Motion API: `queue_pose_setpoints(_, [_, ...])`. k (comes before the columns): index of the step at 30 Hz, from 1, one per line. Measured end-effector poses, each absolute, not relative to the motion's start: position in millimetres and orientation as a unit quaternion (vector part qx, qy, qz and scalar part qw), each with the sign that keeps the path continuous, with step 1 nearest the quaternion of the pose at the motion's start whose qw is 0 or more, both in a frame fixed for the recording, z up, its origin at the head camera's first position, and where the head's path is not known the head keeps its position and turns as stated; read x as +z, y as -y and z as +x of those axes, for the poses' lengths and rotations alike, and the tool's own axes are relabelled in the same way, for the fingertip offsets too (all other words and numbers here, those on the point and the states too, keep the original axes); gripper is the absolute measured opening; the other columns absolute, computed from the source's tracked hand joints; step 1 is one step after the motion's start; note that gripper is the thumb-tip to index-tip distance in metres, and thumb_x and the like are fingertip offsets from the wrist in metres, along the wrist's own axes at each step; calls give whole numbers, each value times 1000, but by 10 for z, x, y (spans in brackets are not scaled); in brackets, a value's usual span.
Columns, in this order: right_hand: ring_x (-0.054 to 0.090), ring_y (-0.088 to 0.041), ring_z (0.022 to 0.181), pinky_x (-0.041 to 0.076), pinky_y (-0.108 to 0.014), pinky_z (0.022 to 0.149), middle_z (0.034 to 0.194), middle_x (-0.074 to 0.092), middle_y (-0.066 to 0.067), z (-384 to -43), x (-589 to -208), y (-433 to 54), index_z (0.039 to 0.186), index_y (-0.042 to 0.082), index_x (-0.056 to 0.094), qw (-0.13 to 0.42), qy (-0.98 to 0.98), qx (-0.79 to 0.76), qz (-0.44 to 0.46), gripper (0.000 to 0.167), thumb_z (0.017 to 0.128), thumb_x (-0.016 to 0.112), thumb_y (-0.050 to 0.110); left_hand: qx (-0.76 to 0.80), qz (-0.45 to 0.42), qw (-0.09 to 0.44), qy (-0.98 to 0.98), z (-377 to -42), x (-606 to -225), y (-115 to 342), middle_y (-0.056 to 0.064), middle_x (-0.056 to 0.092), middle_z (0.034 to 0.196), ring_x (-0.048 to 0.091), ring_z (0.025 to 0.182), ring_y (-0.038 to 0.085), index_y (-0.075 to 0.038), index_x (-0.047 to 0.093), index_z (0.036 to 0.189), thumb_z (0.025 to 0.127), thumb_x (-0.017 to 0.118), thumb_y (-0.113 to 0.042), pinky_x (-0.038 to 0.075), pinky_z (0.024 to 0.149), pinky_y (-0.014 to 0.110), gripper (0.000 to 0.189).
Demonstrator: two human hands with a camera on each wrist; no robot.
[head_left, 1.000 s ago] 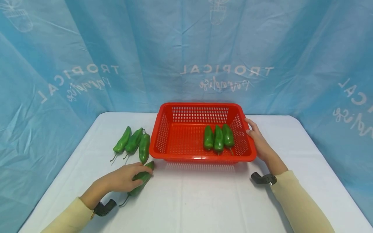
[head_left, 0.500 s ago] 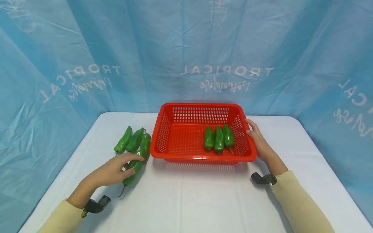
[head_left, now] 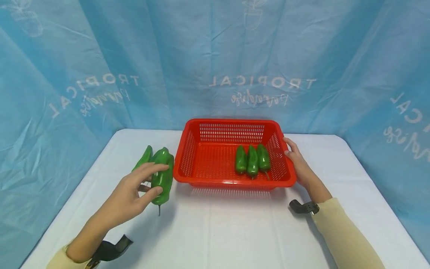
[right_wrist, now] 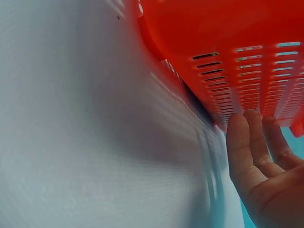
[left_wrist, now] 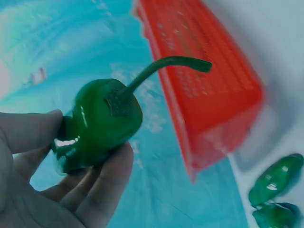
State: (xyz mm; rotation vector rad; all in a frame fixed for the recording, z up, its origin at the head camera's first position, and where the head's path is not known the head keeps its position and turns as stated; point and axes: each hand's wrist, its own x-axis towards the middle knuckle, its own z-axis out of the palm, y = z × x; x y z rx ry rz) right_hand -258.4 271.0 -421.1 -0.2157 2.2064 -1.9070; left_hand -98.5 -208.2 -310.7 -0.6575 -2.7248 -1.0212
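Note:
My left hand [head_left: 129, 194] holds a long green chili pepper [head_left: 162, 183] between thumb and fingers, its stem hanging down toward me. In the left wrist view the pepper [left_wrist: 102, 123] shows its stem end, with fingertips along its sides. Behind it, partly covered, lie several more green peppers [head_left: 143, 157] on the white table. A red plastic basket [head_left: 231, 183] stands to the right of this hand. Three green peppers [head_left: 252, 161] lie side by side in its right half. My right hand [head_left: 300, 164] touches the basket's right side; the right wrist view shows straight fingers [right_wrist: 240, 147] against its slotted wall.
A white cloth [head_left: 215, 231] covers the table. Blue printed curtains [head_left: 215, 67] hang behind it and along both sides. Each wrist wears a black camera mount, the left one [head_left: 112, 249] low over the table.
My left hand has lifted the pepper from the table and carried it up toward the other peppers, turning it more upright. The right hand and the basket stay put.

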Motion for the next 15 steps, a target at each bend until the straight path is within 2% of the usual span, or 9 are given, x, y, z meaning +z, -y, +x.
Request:
queue_pose_setpoints(7, [55, -4, 110, 57, -22, 85, 155, 23, -14, -2588, -4214, -2714, 158, 35, 8, 111, -747, -652, -77, 60, 103, 28, 22, -387, -247, 72, 886, -879, -2988, 1969, 6, 60, 131, 66, 100, 15, -22, 58, 135, 88, 72, -5, 60, 73, 24, 51])
queue_pose_setpoints(15, [56, -4, 110, 57, -22, 85, 155, 23, -14, -2594, -4212, -2719, 157, 35, 8, 110, -746, -652, -78, 60, 103, 28, 22, -407, -258, 46, 875, -1003, -3007, 1867, 4, 59, 135, 68, 101, 18, -23, 58, 135, 90, 70, -5, 60, 77, 27, 50])
